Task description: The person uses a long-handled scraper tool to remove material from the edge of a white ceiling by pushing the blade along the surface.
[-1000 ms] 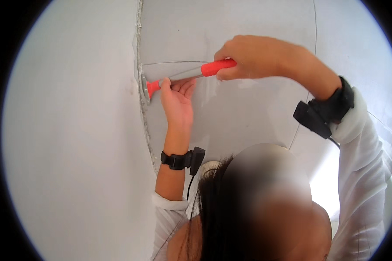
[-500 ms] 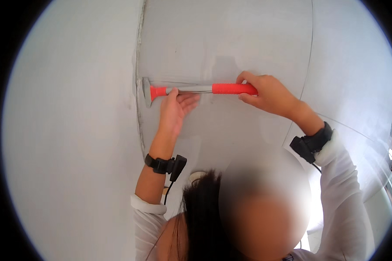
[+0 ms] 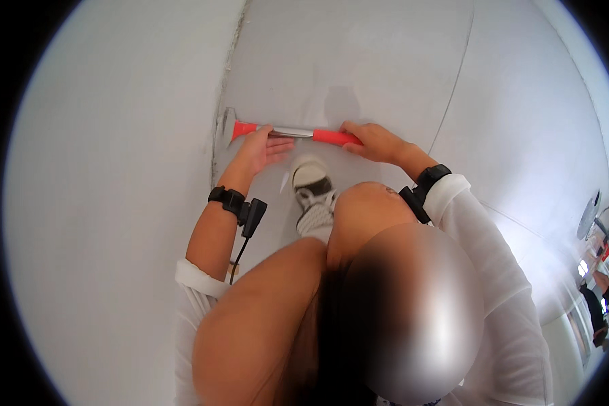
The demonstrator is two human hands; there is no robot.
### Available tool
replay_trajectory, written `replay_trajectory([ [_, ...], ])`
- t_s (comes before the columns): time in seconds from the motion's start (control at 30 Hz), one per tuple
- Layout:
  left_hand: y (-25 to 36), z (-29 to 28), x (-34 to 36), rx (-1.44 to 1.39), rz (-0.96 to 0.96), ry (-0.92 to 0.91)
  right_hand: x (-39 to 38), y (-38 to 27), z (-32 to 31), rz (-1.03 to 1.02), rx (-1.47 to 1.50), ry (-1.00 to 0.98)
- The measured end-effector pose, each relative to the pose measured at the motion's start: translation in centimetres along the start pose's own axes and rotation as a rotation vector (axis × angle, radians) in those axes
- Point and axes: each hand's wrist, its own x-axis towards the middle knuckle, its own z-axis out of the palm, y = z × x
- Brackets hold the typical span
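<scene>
Both hands dropped lower; left hand (image 3: 260, 150) steadied scraper (image 3: 287, 132) shaft, right hand (image 3: 372, 141) clenched its red handle; wall seam (image 3: 218, 128) scraping unfinished.

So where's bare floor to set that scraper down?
Bare grey floor lies beyond the red-handled scraper, up to the curved seam, and right of that seam. It is crowded below the tool: left hand, right hand, the white sneaker and the knee.
</scene>
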Motion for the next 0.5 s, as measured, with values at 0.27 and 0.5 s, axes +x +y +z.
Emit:
replay_trajectory([
  [0.27,-2.9,0.4,2.6,-0.224,0.008,0.091,2.9,-0.1,-4.2,0.154,-0.331,-0.093],
  [0.5,-4.2,1.2,2.2,-0.572,0.182,0.331,7.9,-6.7,-10.7,0.118,-0.403,-0.305],
])
